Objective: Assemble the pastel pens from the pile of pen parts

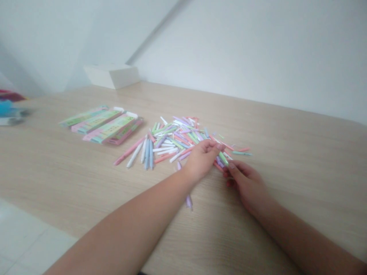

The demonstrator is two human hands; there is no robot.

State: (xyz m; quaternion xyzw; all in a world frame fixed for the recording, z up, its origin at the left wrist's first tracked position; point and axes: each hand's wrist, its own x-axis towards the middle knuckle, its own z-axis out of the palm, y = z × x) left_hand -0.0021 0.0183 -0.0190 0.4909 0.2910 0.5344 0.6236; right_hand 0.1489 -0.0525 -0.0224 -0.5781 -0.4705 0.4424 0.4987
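**Right in the thick of it!**

Here we are at the light wood tabletop [289, 130], and a loose heap of slim pastel pens [180, 137] sprawls across the middle. The left hand [202, 160] is draped over the near edge of the heap, fingers curled down on the barrels. The right hand [246, 187] comes in just beside it, fingers bent toward a green pen [223, 158]. Are those grips clenched on anything? From this blurry angle, I can't tell. A lilac pen [188, 201] pokes out beneath the left wrist, and blue and white pens [147, 153] fan out on the left of the heap. Farther back lie the blister packs of pens [103, 124], with a white box [111, 75] against the wall [258, 49].
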